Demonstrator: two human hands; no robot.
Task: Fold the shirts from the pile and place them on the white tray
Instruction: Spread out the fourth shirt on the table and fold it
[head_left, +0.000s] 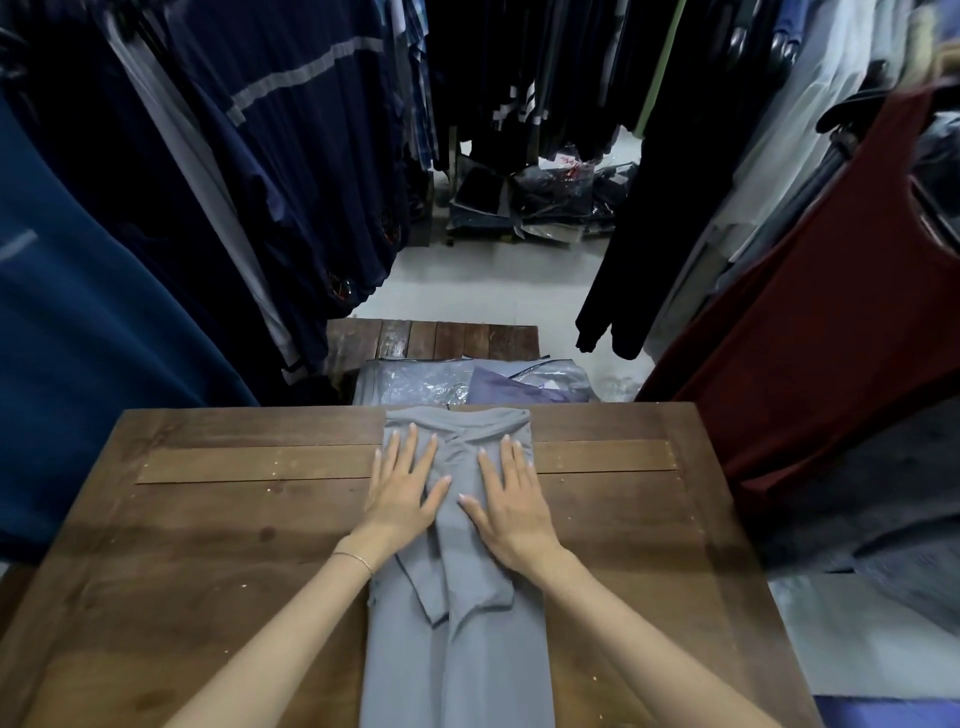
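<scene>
A grey shirt (457, 649) lies lengthwise down the middle of the wooden table (208, 519), its sides and sleeves folded inward into a narrow strip. My left hand (402, 486) presses flat on the shirt's upper left part, fingers straight and spread. My right hand (511, 499) presses flat on its upper right part in the same way. Beyond the table's far edge lies a pile of grey shirts in clear plastic bags (467, 382). No white tray is in view.
Racks of hanging clothes close in on both sides: dark blue garments (156, 234) at the left, a maroon one (831, 338) and black ones at the right. A low wooden bench (431, 338) stands behind the pile. Bagged clothes (540, 202) lie on the floor farther back.
</scene>
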